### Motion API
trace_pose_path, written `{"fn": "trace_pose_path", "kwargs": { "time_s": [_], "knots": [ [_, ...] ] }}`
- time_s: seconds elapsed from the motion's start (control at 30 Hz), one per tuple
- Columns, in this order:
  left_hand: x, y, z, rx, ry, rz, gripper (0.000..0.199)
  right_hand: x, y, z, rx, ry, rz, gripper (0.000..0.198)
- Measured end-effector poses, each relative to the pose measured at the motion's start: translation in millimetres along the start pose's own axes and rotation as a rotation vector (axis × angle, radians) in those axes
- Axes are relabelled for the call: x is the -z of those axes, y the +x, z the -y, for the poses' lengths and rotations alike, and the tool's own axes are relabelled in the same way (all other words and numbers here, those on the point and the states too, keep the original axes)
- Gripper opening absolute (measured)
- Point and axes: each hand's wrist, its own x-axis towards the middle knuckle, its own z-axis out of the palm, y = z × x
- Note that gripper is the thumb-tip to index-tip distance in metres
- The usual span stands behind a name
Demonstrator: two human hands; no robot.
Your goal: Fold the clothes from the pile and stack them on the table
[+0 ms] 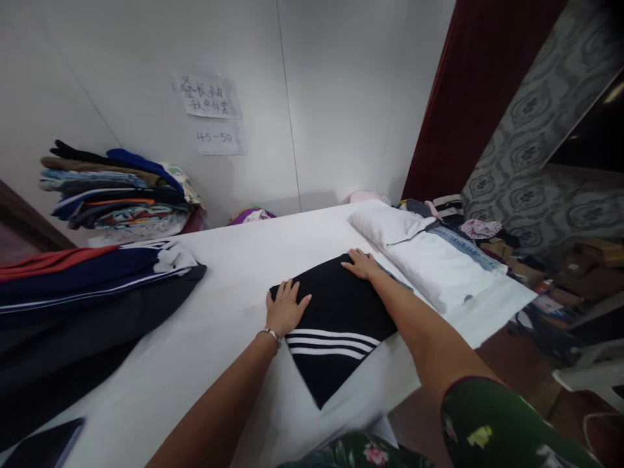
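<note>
A black garment with three white stripes [331, 305] lies folded on the white table [234, 260] in front of me. My left hand [286, 305] rests flat on its left corner, fingers spread, with a bracelet at the wrist. On the garment's far right edge lies my right hand [361, 264], palm down and fingers stretched out. Neither hand grips the cloth. The striped part points toward me and narrows to a corner near the table's front edge. Whether it is a jacket or trousers I cannot tell.
Unfolded clothes [97, 305] in red, navy and dark grey spread over the table's left side. Behind them rises a folded clothes stack [121, 195]. White folded clothes [409, 240] lie at the right. A dark flat device [46, 445] is at the lower left. A white plastic chair [592, 377] stands right.
</note>
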Motion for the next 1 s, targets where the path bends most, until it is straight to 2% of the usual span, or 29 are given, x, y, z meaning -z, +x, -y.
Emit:
{"fn": "trace_pose_path", "kwargs": {
  "time_s": [0.17,0.37,0.5,0.63,0.73,0.87,1.0],
  "knots": [
    [0,0,-1,0.02,0.014,0.013,0.065,-8,4,-8,-0.014,0.011,0.003,0.071],
    [-2,1,-1,0.035,0.027,0.026,0.068,11,-2,-2,-0.035,0.039,0.055,0.069],
    [-2,1,-1,0.031,0.022,0.024,0.067,19,-39,5,0.013,0.043,-0.017,0.069],
    [-1,1,-1,0.023,0.006,0.009,0.067,8,-97,5,0.13,0.008,-0.067,0.07],
    [-2,0,-1,0.015,-0.007,-0.003,0.065,-4,-126,-5,0.079,-0.056,-0.095,0.067],
    [-4,2,-1,0.014,-0.021,0.001,0.066,-18,-134,-19,0.041,-0.144,-0.167,0.062],
    [2,9,0,0.047,-0.09,0.048,0.066,-23,-132,-21,0.049,-0.192,-0.205,0.061]
  ]
}}
